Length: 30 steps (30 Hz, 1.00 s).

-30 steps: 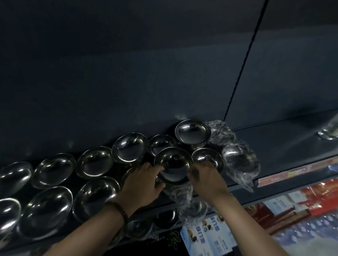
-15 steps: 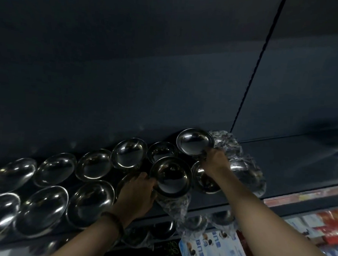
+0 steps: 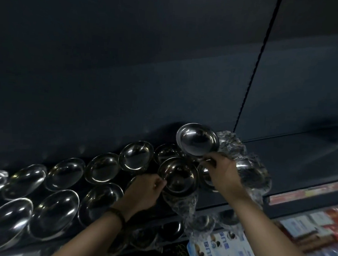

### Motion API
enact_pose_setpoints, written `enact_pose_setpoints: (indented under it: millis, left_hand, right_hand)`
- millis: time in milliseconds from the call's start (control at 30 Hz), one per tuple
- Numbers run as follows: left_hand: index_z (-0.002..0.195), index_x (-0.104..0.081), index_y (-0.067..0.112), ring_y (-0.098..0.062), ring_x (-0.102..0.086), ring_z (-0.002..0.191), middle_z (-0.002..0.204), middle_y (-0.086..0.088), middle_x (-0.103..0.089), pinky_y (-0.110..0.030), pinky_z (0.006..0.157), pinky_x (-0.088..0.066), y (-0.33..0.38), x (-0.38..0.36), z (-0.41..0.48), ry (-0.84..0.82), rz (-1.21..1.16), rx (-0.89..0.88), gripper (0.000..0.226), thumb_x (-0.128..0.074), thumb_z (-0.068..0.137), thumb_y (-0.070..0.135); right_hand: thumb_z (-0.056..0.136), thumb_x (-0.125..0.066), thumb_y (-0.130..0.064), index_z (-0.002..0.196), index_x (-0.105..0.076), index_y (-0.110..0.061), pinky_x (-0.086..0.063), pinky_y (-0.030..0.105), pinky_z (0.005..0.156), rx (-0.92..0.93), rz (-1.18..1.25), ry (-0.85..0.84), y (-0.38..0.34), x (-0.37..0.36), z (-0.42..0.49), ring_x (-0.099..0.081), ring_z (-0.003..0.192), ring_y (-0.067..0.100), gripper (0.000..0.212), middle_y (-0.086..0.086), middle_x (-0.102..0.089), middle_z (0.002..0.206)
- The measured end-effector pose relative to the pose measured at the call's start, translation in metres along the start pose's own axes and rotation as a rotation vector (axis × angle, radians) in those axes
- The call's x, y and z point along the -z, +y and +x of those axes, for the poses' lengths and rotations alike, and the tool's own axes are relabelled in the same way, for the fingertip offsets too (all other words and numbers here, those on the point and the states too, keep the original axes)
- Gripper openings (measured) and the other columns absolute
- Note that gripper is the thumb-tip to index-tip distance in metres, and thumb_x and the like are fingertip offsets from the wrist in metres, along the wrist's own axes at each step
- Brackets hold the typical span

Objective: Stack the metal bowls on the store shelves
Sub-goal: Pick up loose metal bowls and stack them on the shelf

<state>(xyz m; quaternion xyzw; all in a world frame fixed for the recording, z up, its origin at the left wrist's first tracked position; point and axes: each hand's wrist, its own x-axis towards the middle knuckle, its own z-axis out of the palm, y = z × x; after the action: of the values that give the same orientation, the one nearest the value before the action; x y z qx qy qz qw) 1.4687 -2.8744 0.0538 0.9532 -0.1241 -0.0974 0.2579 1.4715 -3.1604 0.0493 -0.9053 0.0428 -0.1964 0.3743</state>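
The scene is very dim, and the upper two thirds of the frame show only a dark back panel (image 3: 128,67) crossed by a thin black seam at upper right. At the far left edge the outermost metal bowls (image 3: 43,189) are cut off and stretched by the lens, so their number cannot be counted. Below the shelf (image 3: 299,164) edge, more bowls sit in shadow on a lower level and are hard to make out, and the printed packages (image 3: 226,248) at lower right are blurred beyond reading. Crumpled clear plastic wrap (image 3: 250,167) at centre right hides whatever lies inside it. The bowls stand in two slanting rows running from lower left up to centre. The left hand (image 3: 143,193), with a dark band (image 3: 118,216) on its wrist, is curled with its fingers pinching the left rim of a front bowl (image 3: 178,177) at centre, which sits on more plastic hanging over the shelf edge. The right hand (image 3: 223,173) is just right of that bowl, its fingers closed on the lower rim of a raised bowl (image 3: 196,142), which is tilted with its hollow facing the camera, above the rows and just above the right hand. Another bowl behind the right hand is mostly covered by it.
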Motion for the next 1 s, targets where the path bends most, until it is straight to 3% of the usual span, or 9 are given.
enact_pose_setpoints:
  millis: [133,267,333,500,633,733,800,900,1000]
  left_hand:
    - [0.115,-0.072,0.025,-0.015,-0.071,0.105,0.107,0.007,-0.076,-0.033,0.1,-0.052,0.001,0.011,-0.006,-0.062,-0.241,0.099,0.034,-0.052,0.106,0.051]
    - [0.118,-0.064,0.036,-0.015,-0.075,0.1,0.107,0.011,-0.074,-0.048,0.099,-0.059,-0.005,0.011,-0.003,-0.058,-0.36,0.18,0.065,-0.04,0.085,0.086]
    - [0.115,-0.062,0.039,-0.017,-0.075,0.098,0.105,0.009,-0.074,-0.052,0.095,-0.06,-0.006,0.011,0.003,-0.056,-0.361,0.18,0.067,-0.037,0.082,0.091]
    - [0.081,-0.065,0.016,-0.026,-0.076,0.078,0.077,-0.004,-0.075,-0.054,0.082,-0.063,-0.005,0.009,0.01,-0.054,-0.301,0.138,0.067,-0.045,0.081,0.08]
    - [0.081,-0.07,0.017,-0.021,-0.076,0.071,0.073,0.0,-0.075,-0.052,0.075,-0.064,-0.01,0.005,0.018,-0.068,-0.257,0.128,0.054,-0.059,0.083,0.07]
    - [0.082,-0.07,0.02,-0.017,-0.076,0.07,0.072,0.002,-0.076,-0.05,0.075,-0.065,-0.007,0.006,0.018,-0.079,-0.233,0.133,0.042,-0.064,0.08,0.061]
    - [0.083,-0.07,0.021,-0.017,-0.077,0.069,0.073,0.002,-0.076,-0.05,0.074,-0.065,-0.005,0.006,0.017,-0.075,-0.247,0.143,0.037,-0.066,0.079,0.057]
    - [0.082,-0.07,0.02,-0.018,-0.077,0.067,0.072,0.001,-0.076,-0.051,0.073,-0.065,-0.008,0.002,0.02,-0.061,-0.26,0.158,0.026,-0.07,0.084,0.046]
    - [0.08,-0.071,0.017,-0.02,-0.076,0.068,0.072,-0.001,-0.076,-0.05,0.072,-0.065,-0.011,0.002,0.02,-0.039,-0.264,0.142,0.028,-0.068,0.082,0.045]
  right_hand:
    - [0.082,-0.089,-0.019,0.096,-0.08,-0.029,-0.042,0.0,0.078,0.0,0.022,-0.029,-0.011,-0.003,-0.041,-0.064,0.083,-0.008,0.02,-0.005,-0.068,0.091]
    - [0.084,-0.088,-0.017,0.098,-0.079,-0.028,-0.054,0.015,0.081,-0.049,0.023,-0.098,-0.015,-0.017,-0.075,-0.066,0.081,-0.001,0.019,-0.009,-0.064,0.092]
    - [0.084,-0.087,-0.017,0.098,-0.078,-0.029,-0.054,0.015,0.08,-0.054,0.009,-0.117,-0.013,-0.027,-0.084,-0.066,0.081,-0.002,0.02,-0.011,-0.062,0.092]
    - [0.085,-0.087,-0.012,0.106,-0.079,-0.03,-0.043,0.0,0.077,-0.081,0.014,-0.13,-0.012,-0.05,-0.104,-0.063,0.08,-0.008,0.029,-0.007,-0.065,0.098]
    - [0.091,-0.082,-0.015,0.121,-0.075,-0.03,-0.04,-0.003,0.078,-0.101,0.009,-0.131,-0.018,-0.05,-0.11,-0.058,0.087,-0.015,0.035,-0.012,-0.069,0.108]
    - [0.095,-0.077,-0.018,0.13,-0.072,-0.029,-0.038,-0.005,0.084,-0.09,0.003,-0.164,-0.018,-0.05,-0.11,-0.059,0.098,-0.011,0.037,-0.012,-0.07,0.122]
    - [0.098,-0.074,-0.02,0.137,-0.068,-0.031,-0.041,0.0,0.091,-0.118,0.028,-0.178,-0.017,-0.052,-0.111,-0.062,0.11,-0.003,0.041,-0.009,-0.068,0.13]
    - [0.099,-0.071,-0.029,0.153,-0.051,-0.034,-0.052,0.026,0.101,-0.207,0.053,-0.198,-0.017,-0.052,-0.112,-0.066,0.123,0.016,0.057,-0.004,-0.067,0.136]
    - [0.097,-0.074,-0.032,0.159,-0.039,-0.032,-0.051,0.03,0.104,-0.242,0.1,-0.175,-0.019,-0.05,-0.112,-0.062,0.129,0.019,0.071,-0.001,-0.066,0.141]
